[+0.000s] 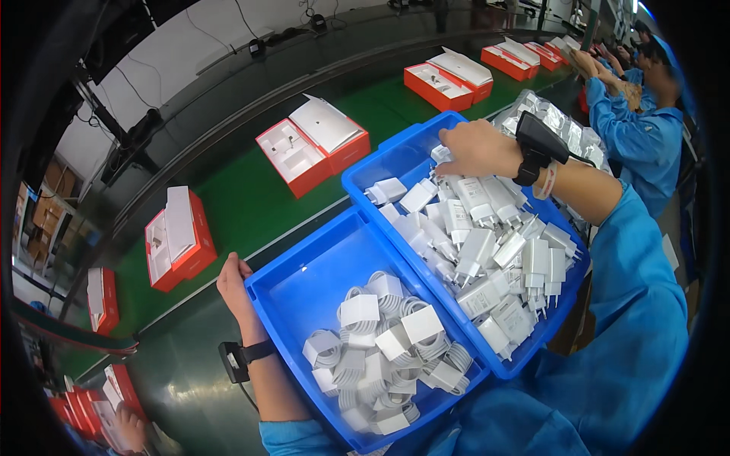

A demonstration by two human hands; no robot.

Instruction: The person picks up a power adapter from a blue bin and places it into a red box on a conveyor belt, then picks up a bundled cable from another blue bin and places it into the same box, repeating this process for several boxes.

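Note:
My right hand [480,149] reaches over the far end of a blue bin [370,176] heaped with white charger plugs [476,253]. Its thumb and fingers are closed around a white charger plug [439,154], partly hidden by the hand. Beside it, a nearer blue bin [298,304] holds coiled white cables [357,313] with white paper wraps, bunched toward its near end. My left hand [234,280] is by that bin's left corner, fingers curled in; whatever they might hold is hidden.
Open red boxes with white inserts, such as one red box [313,148], stand spaced along the green conveyor belt [236,220]. Clear plastic bags [559,125] lie beyond the bins. Co-workers in blue [642,144] stand at far right; another person's hand [131,429] shows at lower left.

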